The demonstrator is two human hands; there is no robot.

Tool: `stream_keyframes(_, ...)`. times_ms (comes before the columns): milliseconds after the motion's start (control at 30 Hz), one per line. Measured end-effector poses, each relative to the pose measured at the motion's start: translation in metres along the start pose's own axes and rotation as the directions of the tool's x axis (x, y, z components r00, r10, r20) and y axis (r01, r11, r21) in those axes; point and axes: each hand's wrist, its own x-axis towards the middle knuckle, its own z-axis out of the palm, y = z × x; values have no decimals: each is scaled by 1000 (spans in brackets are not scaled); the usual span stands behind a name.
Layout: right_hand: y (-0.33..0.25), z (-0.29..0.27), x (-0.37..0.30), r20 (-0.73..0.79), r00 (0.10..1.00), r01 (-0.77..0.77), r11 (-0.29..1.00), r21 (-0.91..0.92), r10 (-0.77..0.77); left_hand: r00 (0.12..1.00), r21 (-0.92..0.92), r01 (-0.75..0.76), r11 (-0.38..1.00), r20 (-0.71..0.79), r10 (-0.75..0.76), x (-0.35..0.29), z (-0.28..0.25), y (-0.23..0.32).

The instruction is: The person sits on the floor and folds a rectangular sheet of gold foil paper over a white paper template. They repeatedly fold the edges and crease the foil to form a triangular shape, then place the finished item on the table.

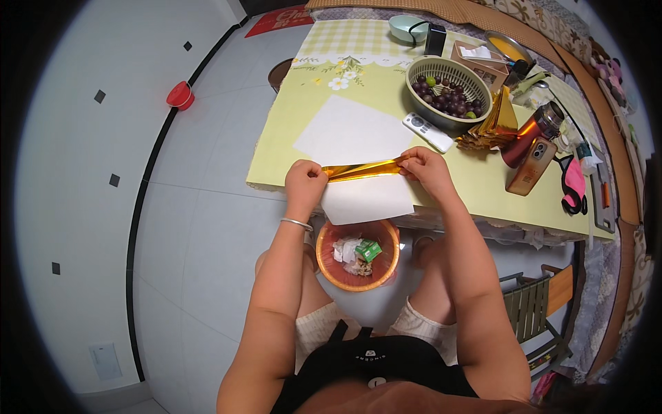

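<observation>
Near the front edge of the table (283, 148), in the head view, we hold a strip of gold foil (363, 170) drawn out sideways. Our left hand (305, 182) is closed on its left end, thumb against the curled fingers; our right hand (425, 169) pinches its right end between thumb and fingertips. The strip runs nearly level from one to the other, with creases along its length. A silvery bangle (296, 223) circles our left wrist.

Taking that strip as our landmark, we see white paper (367, 200) both beyond it, flat on the table, and on its near side, where it juts past the table's edge; we cannot tell whether it is one sheet or two. Below the strip stands an orange bin (392, 262) with crumpled white tissue (347, 250) and a green packet (369, 250) inside. Just beyond the strip's right end lies a white remote (427, 132), and farther beyond it sits a colander (476, 83) of dark grapes (449, 101). To the right of the strip we find a sheaf of gold sheets (498, 125), then a red flask (527, 136), a phone (531, 168) and a pink-and-black eye mask (573, 183). Well apart to the strip's left, by the wall (76, 186), is a red tub (181, 96).
</observation>
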Motion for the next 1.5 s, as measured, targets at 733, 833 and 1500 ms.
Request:
stream_keyframes(733, 16, -4, 3, 40, 992, 129, 965, -227, -123, 996, -2, -88, 996, 21, 88, 0, -1, -8)
stream_keyframes(833, 21, -4, 9, -14, 996, 76, 946, -317, -85, 997, -7, -72, 997, 22, 72, 0, -2, -6)
stream_keyframes(1500, 3, 9, 0, -94, 983, 87, 852, -516, -157, 998, 110, -53, 993, -28, 56, -4, -3, -2)
